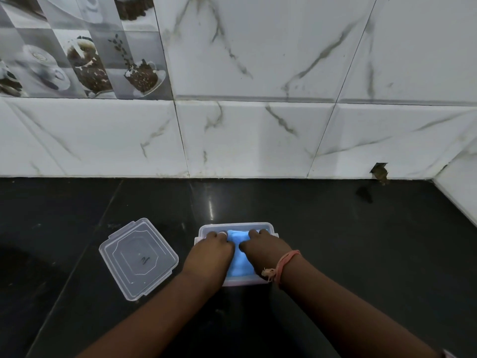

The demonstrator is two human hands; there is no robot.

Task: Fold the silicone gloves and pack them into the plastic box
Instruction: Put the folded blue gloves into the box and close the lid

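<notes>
A clear plastic box [236, 226] stands on the black counter near the front middle. Blue silicone gloves [238, 264] lie folded inside it, filling most of the box. My left hand [210, 254] presses down on the left part of the gloves, fingers curled into the far left corner. My right hand [265, 250] presses on the right part, fingertips at the far right rim, a pink thread band on its wrist. Both hands hide much of the gloves. Whether the fingers grip the gloves or only push on them cannot be told.
The box's clear lid [138, 258] lies flat on the counter to the left of the box, apart from it. A white marble-tiled wall [258, 138] rises behind the black counter [361, 241]. The wall has a small hole [379, 171] at the right.
</notes>
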